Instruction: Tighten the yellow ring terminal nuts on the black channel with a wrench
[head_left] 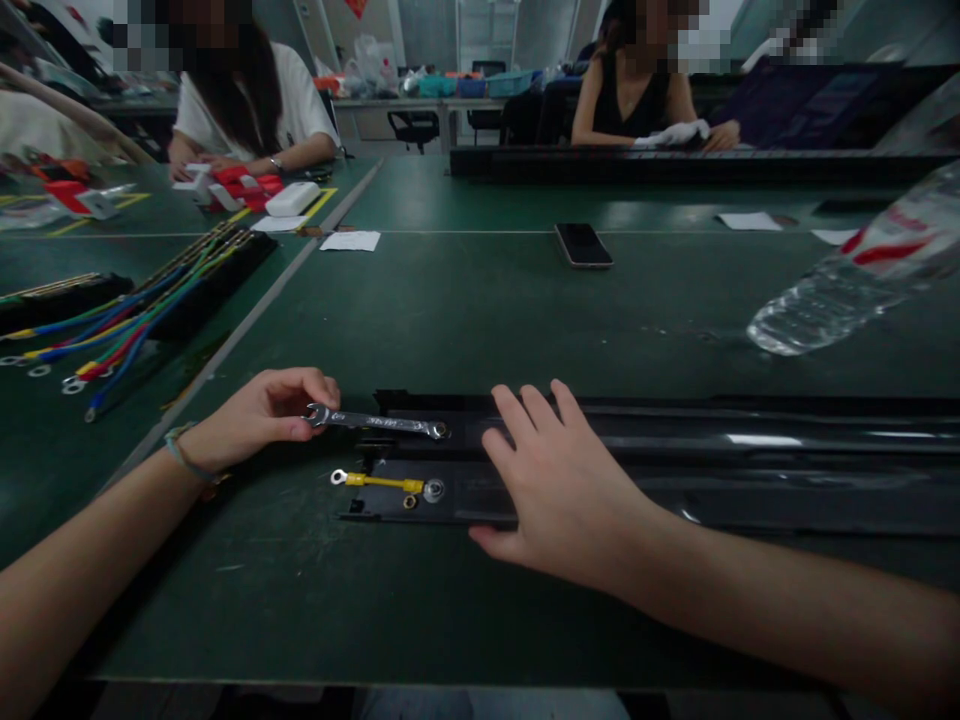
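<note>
Head view: our left grip (281, 408) pinches the wrench (382, 424), toward eight o'clock from centre; our right grip (566, 490), spread open, lies over the black rail (675, 440). We should keep the wrench level and the rail braced.

The wrench (379, 424) was bright silver and the long channel piece (675, 440) glossy black, with whitish streaks of reflection. The short lead (384, 483) was yellow, its ring terminal (339, 478) silver; the small nut (410, 502) was brass-yellow. The worktop (450, 310) was dark green, crossed by a grey strip (244, 330). The wire bundle (146, 310) combined blue, green, red and yellow. The phone (584, 245) was black-faced; the clear bottle (810, 312) bore a red-and-white label (892, 240).
</note>
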